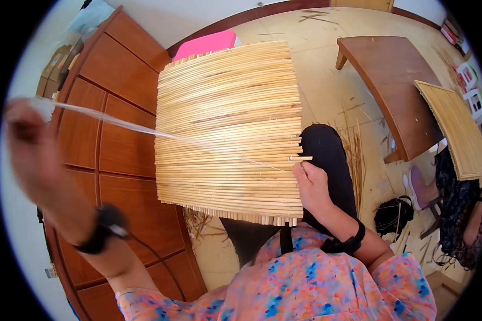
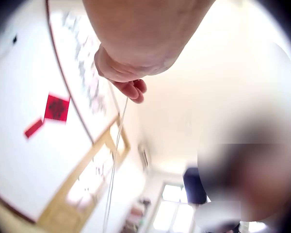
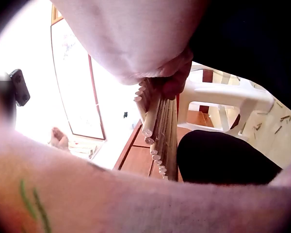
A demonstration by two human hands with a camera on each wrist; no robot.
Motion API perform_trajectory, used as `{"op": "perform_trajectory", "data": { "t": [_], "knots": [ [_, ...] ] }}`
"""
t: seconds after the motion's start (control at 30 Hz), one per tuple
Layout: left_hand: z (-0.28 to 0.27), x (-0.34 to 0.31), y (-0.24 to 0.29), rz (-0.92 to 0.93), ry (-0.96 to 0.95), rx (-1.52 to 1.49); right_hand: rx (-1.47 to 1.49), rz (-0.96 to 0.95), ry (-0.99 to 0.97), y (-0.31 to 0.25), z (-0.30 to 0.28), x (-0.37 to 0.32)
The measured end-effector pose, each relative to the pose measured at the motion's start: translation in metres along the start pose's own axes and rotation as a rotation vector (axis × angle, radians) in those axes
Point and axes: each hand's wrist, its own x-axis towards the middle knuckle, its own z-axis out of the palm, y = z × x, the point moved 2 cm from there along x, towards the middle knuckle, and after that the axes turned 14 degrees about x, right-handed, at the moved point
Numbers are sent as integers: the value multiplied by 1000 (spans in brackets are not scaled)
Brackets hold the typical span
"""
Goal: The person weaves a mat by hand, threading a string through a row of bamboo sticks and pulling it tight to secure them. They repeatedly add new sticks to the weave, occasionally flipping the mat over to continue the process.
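Top: short-slv. orange-pink fabric shirt (image 1: 316, 286) w/ blue splotches | L arm: wide blk wristband (image 1: 96, 235), thin dk. cable (image 1: 166, 267) | R arm: blk strap band (image 1: 351, 244) | Chest: narrow blk strap (image 1: 286, 239) | Legs: dk. fabric trousers (image 1: 326, 152)

Head view looks down over the reed mat (image 1: 225, 96); left-wrist view, close to the left hand (image 2: 131, 73), faces up at the ceiling (image 2: 184, 107); right-wrist view, close, shares the mat's right edge with head.
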Motion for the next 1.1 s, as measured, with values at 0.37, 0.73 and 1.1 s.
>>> {"op": "perform_trajectory", "data": {
  "t": [0.37,0.73,1.1],
  "knots": [
    [56,-123,-129,371,-950,1153,74,-46,-4,6,1,1],
    [148,-254,-84,644,-1172,924,112,-4,8,2,1,0],
    [70,-45,-16,579,-8,1345,146,1,-21,5,0,1]
  ]
}}
